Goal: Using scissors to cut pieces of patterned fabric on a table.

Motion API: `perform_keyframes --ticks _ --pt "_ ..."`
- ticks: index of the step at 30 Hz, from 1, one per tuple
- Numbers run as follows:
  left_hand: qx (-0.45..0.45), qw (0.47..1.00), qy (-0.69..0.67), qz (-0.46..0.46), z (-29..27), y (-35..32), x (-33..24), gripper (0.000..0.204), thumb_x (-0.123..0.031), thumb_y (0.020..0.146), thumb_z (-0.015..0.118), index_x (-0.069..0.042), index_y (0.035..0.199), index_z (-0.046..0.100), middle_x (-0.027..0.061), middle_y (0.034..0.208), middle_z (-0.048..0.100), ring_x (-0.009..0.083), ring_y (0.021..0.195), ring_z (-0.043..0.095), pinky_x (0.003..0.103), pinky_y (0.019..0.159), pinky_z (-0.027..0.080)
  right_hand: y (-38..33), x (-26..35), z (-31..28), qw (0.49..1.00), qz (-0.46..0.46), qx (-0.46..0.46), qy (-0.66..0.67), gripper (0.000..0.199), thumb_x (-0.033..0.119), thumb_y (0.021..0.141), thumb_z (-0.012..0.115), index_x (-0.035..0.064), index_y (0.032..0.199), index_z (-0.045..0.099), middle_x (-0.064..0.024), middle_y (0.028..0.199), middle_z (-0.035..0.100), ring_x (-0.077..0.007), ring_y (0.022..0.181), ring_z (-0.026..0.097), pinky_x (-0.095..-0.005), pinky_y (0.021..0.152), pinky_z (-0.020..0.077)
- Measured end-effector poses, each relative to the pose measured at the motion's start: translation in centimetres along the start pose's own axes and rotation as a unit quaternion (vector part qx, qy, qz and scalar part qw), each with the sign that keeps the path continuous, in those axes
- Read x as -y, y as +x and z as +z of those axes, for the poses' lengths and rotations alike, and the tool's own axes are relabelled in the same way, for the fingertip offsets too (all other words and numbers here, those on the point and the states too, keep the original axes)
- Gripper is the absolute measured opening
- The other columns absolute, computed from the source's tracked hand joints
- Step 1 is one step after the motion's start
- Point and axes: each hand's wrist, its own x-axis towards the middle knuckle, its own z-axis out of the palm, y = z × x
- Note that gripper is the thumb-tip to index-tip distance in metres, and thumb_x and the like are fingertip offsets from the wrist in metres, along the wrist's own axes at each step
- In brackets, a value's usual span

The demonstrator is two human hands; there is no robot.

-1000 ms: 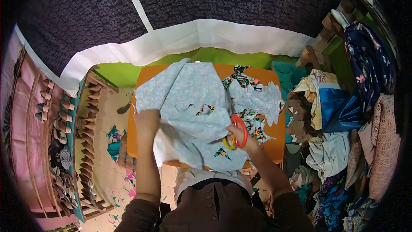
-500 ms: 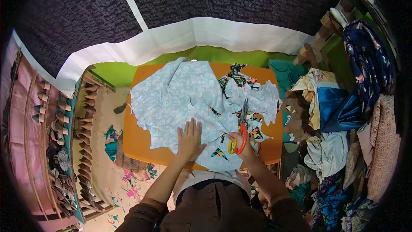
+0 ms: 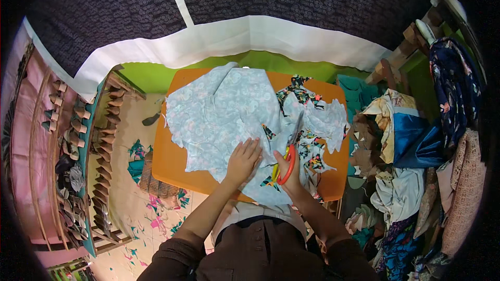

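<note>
A large pale blue patterned cloth (image 3: pixel 224 106) is spread over an orange table (image 3: pixel 177 164). My left hand (image 3: pixel 242 162) lies flat on its lower part, fingers stretched out and pressing it down. In my right hand (image 3: pixel 290 176) is a pair of scissors (image 3: pixel 289 162) with red and yellow handles, the blades pointing away from me over the cloth's right side. How far apart the blades are is hard to tell. Beyond them, to the right, lie jagged cut pieces of pale blue cloth (image 3: pixel 329 119) and black floral cloth (image 3: pixel 299 93).
Shoe lasts (image 3: pixel 107 148) stand in rows on a rack at the left. Fabric scraps (image 3: pixel 156 218) litter the floor. Along the right are heaped folded cloths, including a shiny blue one (image 3: pixel 414 140) and a white one (image 3: pixel 398 190). A dark curtain with a white border (image 3: pixel 250 34) hangs beyond the table.
My left hand has slid to the right across the cloth, closer to the scissors. My right hand and the scissors have shifted and turned slightly. The whole view has swung a little.
</note>
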Motion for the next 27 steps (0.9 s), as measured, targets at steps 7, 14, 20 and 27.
perform_keyframes --ticks 7,14,20,27 --pt "0.067 0.985 0.053 -0.150 -0.3 -3.5 1.4 0.048 -0.030 0.080 0.051 -0.012 0.123 0.041 0.0126 0.132 0.032 0.0300 0.121 0.030 0.054 0.095 0.023 3.5 -2.9 -2.4 0.988 -0.029 -0.105 -0.112 0.055 0.015 0.071 0.067 -0.0057 0.114 0.039 -0.0138 0.104 0.048 -0.0233 0.097 0.045 -0.0304 0.084 0.0354" --pt "0.101 0.982 0.079 -0.139 -0.8 -4.8 2.9 0.040 -0.032 0.083 0.046 -0.018 0.120 0.046 0.0086 0.132 0.034 0.0282 0.120 0.033 0.051 0.096 0.025 4.6 0.3 -2.5 0.992 -0.045 -0.082 0.088 0.043 0.000 0.070 0.058 -0.0002 0.110 0.043 -0.0075 0.102 0.045 -0.0175 0.094 0.043 -0.0277 0.083 0.0333" --pt "0.093 0.980 0.109 -0.136 -2.8 -6.8 4.3 0.037 -0.033 0.082 0.049 -0.020 0.116 0.050 0.0099 0.132 0.033 0.0284 0.120 0.033 0.049 0.096 0.025 1.7 0.5 -4.2 0.997 -0.029 -0.067 0.034 0.044 -0.002 0.071 0.056 0.0017 0.112 0.040 -0.0067 0.102 0.043 -0.0138 0.089 0.043 -0.0253 0.077 0.0367" --pt "0.123 0.980 0.098 -0.121 -4.3 -7.7 4.2 0.037 -0.015 0.069 0.056 -0.016 0.107 0.057 0.0097 0.131 0.035 0.0283 0.119 0.034 0.049 0.098 0.023 -1.3 -3.6 -8.2 0.990 -0.007 -0.074 -0.121 0.042 -0.004 0.068 0.050 0.0023 0.109 0.041 -0.0111 0.098 0.047 -0.0174 0.083 0.050 -0.0280 0.072 0.0415"
